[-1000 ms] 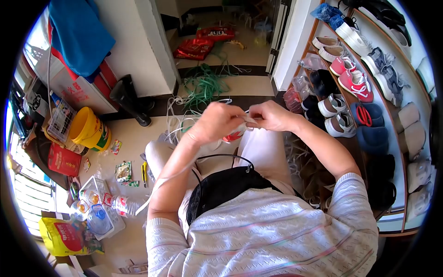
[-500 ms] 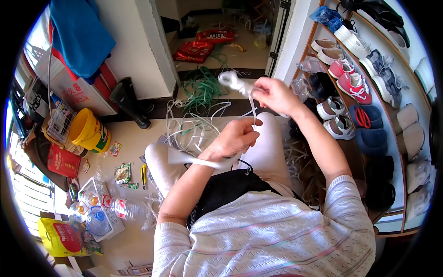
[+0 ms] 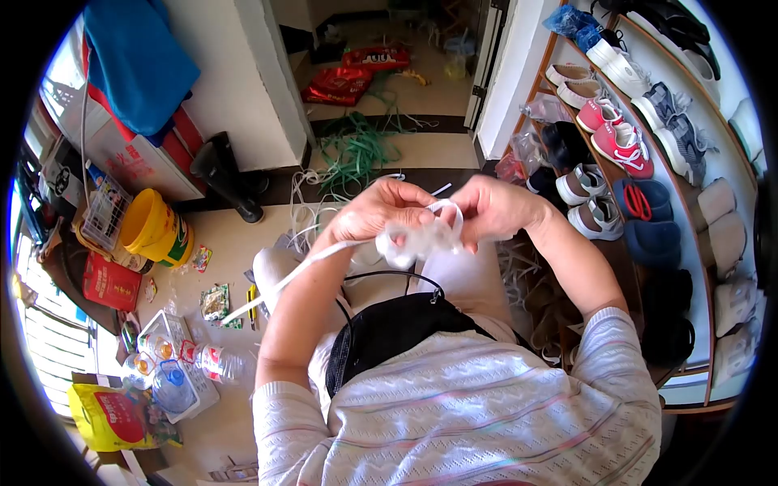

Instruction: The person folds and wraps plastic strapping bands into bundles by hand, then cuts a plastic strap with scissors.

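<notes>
My left hand (image 3: 374, 212) and my right hand (image 3: 496, 209) meet above my lap, fingers bent inward. Between them is a white plastic strap (image 3: 417, 245), gathered into a bunched, looped piece that is blurred by motion. A small loop of it stands up between the fingertips. One long tail of the strap runs from my left hand down and left across my forearm. Both hands pinch the strap, though the exact grip of the right fingers is smeared. Under my forearms lies a black bag (image 3: 397, 328) on my lap.
Tangled green straps (image 3: 356, 158) and loose white straps (image 3: 301, 212) lie on the floor ahead. At right stands a shoe rack (image 3: 604, 154) full of shoes. Leftward are black boots (image 3: 223, 178), a yellow bucket (image 3: 158, 231), a yellow cutter knife (image 3: 252, 306) and plastic bottles (image 3: 173, 389).
My right hand has come down and inward with the bunched strap to meet my left hand. My left hand has risen slightly, and the strap's tail now stretches further left.
</notes>
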A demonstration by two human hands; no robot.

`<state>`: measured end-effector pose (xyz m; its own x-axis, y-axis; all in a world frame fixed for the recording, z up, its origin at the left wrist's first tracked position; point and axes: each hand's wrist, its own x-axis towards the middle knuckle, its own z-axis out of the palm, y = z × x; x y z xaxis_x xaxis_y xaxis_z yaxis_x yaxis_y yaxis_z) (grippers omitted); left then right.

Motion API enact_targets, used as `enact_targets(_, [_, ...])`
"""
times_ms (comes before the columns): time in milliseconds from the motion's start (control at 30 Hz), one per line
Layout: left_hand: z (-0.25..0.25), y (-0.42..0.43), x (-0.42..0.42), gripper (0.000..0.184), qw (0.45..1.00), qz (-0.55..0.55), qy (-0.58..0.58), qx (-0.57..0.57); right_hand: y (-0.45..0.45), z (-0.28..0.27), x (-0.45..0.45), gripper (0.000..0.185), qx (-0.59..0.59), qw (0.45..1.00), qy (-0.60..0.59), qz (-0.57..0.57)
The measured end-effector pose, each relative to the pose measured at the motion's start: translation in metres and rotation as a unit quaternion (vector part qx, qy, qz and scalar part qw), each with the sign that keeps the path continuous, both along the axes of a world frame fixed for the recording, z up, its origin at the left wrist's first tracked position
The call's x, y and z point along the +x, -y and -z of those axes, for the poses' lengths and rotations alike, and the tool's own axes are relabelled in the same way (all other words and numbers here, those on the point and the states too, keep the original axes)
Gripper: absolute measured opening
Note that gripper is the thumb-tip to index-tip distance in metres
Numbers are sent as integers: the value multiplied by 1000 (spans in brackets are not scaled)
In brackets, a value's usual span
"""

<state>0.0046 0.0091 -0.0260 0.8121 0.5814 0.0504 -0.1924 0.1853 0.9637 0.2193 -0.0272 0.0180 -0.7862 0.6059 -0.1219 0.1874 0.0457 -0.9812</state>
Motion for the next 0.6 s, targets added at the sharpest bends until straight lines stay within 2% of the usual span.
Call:
enact_targets(33, [12,-1,4,32,995,-4,83,-47,-3,-2,1,10,-17,998,-31,43])
enact_targets(67, [21,0,6,28,993,-16,103,-48,-8,-4,3,10,-35,994,-62,86])
enact_targets(100, [26,3,8,23,991,-28,122,-48,-15,-3,7,11,-10,992,-39,121])
enact_targets(167, [32,10,20,18,993,-72,73,-50,-20,0,7,13,49,975,-23,215])
enact_targets(267, [41,23,37,18,986,-46,104,-119,-22,8,-2,12,106,947,-11,303])
enact_targets(300, [39,25,38,19,990,-55,79,-106,-23,10,-5,12,120,937,-10,328])
enact_targets(367, [32,28,38,20,994,-71,27,-79,-33,27,-4,12,258,903,48,341])
enact_targets(433, [28,28,32,21,991,-61,-101,60,-37,40,-1,13,391,845,116,347])
enact_targets(467, [26,27,27,22,976,-55,-165,128,-37,45,1,13,418,831,161,329])
enact_targets(500, [18,26,24,26,926,-64,-259,266,-37,49,2,14,444,815,204,310])
enact_targets(533, [17,26,19,27,871,-79,-288,389,-35,53,2,15,470,796,248,290])
enact_targets(600, [14,26,12,28,714,-104,-328,610,-32,64,5,12,492,806,259,203])
